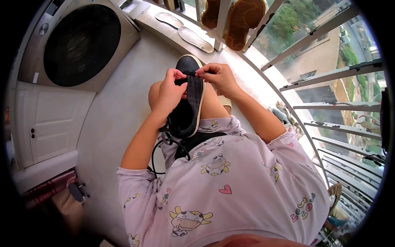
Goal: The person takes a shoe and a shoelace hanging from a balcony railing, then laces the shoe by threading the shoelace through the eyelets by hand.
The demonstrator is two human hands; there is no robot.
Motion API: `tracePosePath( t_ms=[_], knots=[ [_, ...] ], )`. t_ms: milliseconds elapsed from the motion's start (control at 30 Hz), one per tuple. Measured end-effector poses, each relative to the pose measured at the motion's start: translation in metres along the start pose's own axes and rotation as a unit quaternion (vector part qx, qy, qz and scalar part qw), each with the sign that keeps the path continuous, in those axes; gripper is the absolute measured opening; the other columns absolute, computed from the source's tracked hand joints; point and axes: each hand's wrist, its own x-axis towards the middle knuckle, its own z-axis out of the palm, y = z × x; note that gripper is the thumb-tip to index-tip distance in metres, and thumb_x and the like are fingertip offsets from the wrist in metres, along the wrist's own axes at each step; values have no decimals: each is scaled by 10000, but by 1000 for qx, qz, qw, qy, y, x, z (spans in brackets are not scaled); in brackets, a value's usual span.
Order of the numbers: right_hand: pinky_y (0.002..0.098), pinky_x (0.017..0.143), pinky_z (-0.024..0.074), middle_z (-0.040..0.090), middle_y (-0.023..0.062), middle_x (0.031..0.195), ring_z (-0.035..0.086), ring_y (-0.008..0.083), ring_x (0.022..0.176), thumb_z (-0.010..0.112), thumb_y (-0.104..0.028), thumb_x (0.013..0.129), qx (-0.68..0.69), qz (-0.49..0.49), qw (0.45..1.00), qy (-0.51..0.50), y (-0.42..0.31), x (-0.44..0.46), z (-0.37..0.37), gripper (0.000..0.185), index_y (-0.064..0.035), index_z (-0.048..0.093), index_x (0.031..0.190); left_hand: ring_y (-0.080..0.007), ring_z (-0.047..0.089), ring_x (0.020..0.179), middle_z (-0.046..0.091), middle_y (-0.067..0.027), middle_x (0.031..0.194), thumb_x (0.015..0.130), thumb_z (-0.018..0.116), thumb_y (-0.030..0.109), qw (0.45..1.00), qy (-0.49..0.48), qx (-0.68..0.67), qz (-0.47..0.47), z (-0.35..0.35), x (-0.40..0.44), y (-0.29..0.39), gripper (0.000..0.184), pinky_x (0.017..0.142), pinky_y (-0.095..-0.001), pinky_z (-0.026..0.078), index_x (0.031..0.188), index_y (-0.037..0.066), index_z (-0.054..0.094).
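Note:
A black shoe (pixel 196 99) with a cream sole edge rests over my bent leg, its toe pointing away from me. My left hand (pixel 169 91) holds the shoe's eyelet flap from the left side, fingers and thumb pinched. From the right, my right hand (pixel 220 80) pinches a thin dark strand, seemingly the lace, at the eyelets nearest the toe. Fingertips of both hands are close together there. A long black shoelace (pixel 153 154) hangs in loops below the heel, on the left. The shoe's inside is dark, and its far sidewall is partly covered by my left hand.
Two pale insoles (pixel 195 39) lie on the ledge ahead. Brown-soled shoes (pixel 245 20) lean against the white window railing (pixel 321 35). At left stand a front-loading washing machine (pixel 131 35) and a white cabinet door (pixel 55 119). A dark red item (pixel 53 187) sits lower left.

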Motion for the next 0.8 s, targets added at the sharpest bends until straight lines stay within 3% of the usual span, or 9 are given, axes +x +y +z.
tracePosePath(
  t_ms=[100, 200, 367, 567, 700, 800],
  knots=[
    [236, 711, 499, 683, 55, 864, 633, 111, 797, 641, -23, 814, -98, -66, 993, 13, 10, 14, 8, 118, 12, 663, 924, -116, 625, 671, 610, -67, 1100, 834, 606, 37, 1000, 9, -3, 0, 0, 1, -5, 256, 556, -240, 522, 1033, 52, 445],
    [255, 691, 499, 668, 71, 843, 627, 140, 761, 641, -26, 791, -174, -114, 977, 39, 13, 19, 13, 123, -15, 648, 913, -133, 605, 622, 557, -118, 1058, 824, 597, -16, 998, 1, -60, 13, 1, 8, -17, 285, 521, -255, 530, 1044, 33, 423],
    [309, 652, 495, 621, 87, 805, 592, 215, 724, 631, -23, 751, -258, -179, 947, 70, 13, 21, 16, 144, -44, 614, 892, -110, 600, 631, 610, -78, 1044, 846, 609, 35, 996, -17, -82, 0, 1, 12, -26, 257, 521, -231, 501, 1049, 49, 452],
    [311, 663, 493, 627, 84, 822, 592, 215, 726, 631, -14, 756, -283, -213, 933, 65, 19, 22, 18, 173, -59, 613, 922, -99, 593, 631, 608, -74, 1001, 881, 585, 73, 997, -46, -63, -19, 0, 14, -30, 255, 515, -221, 496, 1112, 31, 487],
    [288, 686, 498, 634, 89, 845, 616, 193, 763, 630, 6, 761, -206, -149, 966, 47, 22, 20, 17, 179, -41, 603, 932, -123, 597, 642, 614, -79, 978, 899, 556, 90, 997, -68, -6, -37, -1, 12, -22, 223, 557, -249, 503, 1102, -1, 565],
    [270, 708, 503, 634, 90, 850, 635, 176, 812, 626, 24, 761, -127, -128, 983, 33, 31, 17, 20, 186, -27, 598, 938, -167, 603, 670, 622, -85, 936, 889, 554, 72, 992, 4, 79, 96, 4, 13, -36, 202, 625, -290, 503, 1054, -34, 602]
  ],
)
